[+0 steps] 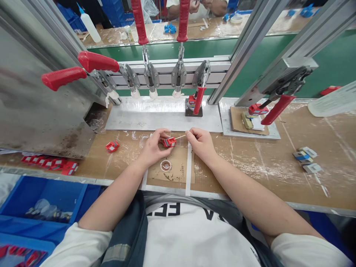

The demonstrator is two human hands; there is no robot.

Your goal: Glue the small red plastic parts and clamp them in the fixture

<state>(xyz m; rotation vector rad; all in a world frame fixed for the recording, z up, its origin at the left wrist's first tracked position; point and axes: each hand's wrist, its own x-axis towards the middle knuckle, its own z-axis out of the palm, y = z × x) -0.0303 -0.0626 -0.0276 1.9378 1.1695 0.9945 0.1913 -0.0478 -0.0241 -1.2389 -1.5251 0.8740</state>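
Note:
My left hand (154, 147) is closed around a small red plastic piece with grey patches (168, 142), which looks like a toy vehicle body. Pinched in the fingers of my right hand (200, 144) is a thin pale stick (180, 137). Its far tip reaches the right side of the red piece, though I cannot tell whether it touches. Just below my left hand, a small clear round dish (166, 165) sits on a stained cardboard sheet (181, 171). Another red piece (112, 147) lies on the bench to the left.
Red-handled toggle clamps (151, 72) line a metal frame behind my hands; one presses a red piece (191, 100). Another clamp (278, 109) stands at right. Several red pieces (50, 162) lie at left above a blue bin (44, 196). Grey blocks (312, 168) lie right. A person works opposite.

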